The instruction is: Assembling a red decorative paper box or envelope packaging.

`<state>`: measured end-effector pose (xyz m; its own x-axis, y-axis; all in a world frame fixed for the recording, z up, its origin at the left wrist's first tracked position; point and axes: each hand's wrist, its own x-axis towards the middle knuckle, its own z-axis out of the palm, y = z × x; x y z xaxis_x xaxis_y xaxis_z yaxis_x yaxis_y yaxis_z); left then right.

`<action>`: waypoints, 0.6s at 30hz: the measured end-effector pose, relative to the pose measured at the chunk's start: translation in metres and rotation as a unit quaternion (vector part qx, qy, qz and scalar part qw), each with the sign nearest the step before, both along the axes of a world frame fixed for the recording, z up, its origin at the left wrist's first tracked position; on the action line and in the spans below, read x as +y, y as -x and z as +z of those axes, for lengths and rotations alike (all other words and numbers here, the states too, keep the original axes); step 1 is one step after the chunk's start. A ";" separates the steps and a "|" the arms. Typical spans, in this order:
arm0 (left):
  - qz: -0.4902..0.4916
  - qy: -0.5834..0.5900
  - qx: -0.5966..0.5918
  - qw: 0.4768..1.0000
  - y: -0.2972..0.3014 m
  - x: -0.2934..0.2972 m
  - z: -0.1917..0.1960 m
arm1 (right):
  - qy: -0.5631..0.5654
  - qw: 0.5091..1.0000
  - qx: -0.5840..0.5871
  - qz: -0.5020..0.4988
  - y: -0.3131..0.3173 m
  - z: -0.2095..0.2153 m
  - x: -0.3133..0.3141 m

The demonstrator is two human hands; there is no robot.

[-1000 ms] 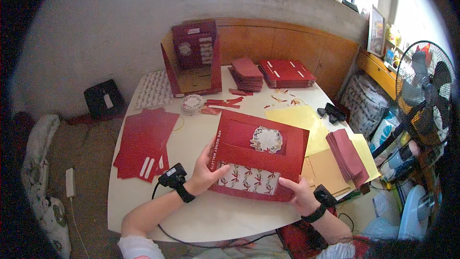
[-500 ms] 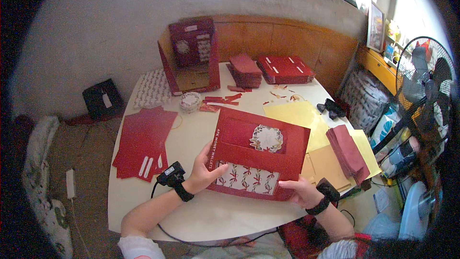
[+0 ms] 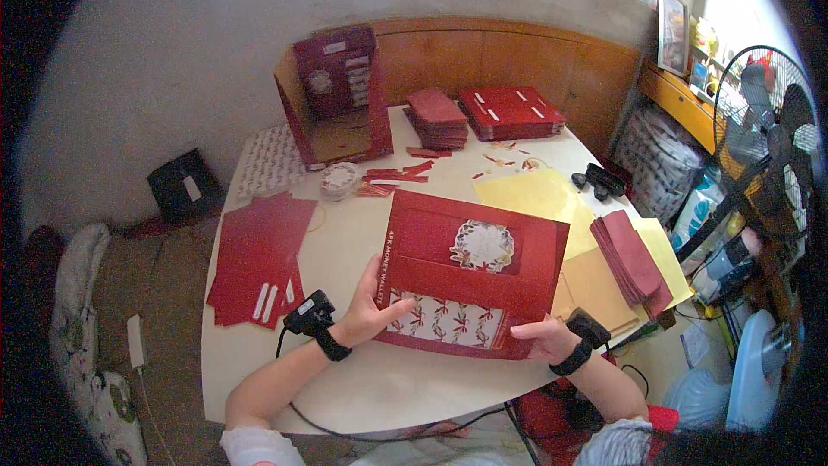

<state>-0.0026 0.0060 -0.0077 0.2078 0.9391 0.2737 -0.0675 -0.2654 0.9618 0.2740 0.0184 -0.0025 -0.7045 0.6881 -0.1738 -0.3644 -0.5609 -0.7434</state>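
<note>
Between my two hands a flat red card pack (image 3: 423, 246) is held tilted above the near part of the table. A wreath-shaped label (image 3: 483, 247) shows in its upper panel, and a white strip patterned with red bows and sprigs (image 3: 444, 321) lies across its lower part. My left hand (image 3: 369, 312) grips the left edge, thumb on the front. At the lower right corner my right hand (image 3: 545, 339) has its thumb on the front too. The other fingers of both hands are mostly hidden behind the pack.
Red card sheets (image 3: 263, 250) lie at left. Behind stand an open red box (image 3: 345, 142), wreath labels (image 3: 341, 179), a stack of dusky red wallets (image 3: 437, 116) and stacked red packs (image 3: 511, 108). Yellow sheets (image 3: 539, 194) and more wallets (image 3: 625, 255) lie at right, near a black fan (image 3: 768, 121).
The pack's right side has shifted slightly to the right along with my right hand. Both hands keep their hold. The whole view has moved a little.
</note>
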 end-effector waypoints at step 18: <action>0.004 -0.025 -0.021 0.999 -0.001 0.001 -0.002 | 0.056 0.994 0.084 0.043 0.002 -0.005 0.007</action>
<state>-0.0014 0.0074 -0.0098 0.1876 0.9257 0.3286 -0.1054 -0.3136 0.9437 0.2721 0.0259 -0.0079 -0.7855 0.6068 -0.1216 -0.4246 -0.6714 -0.6074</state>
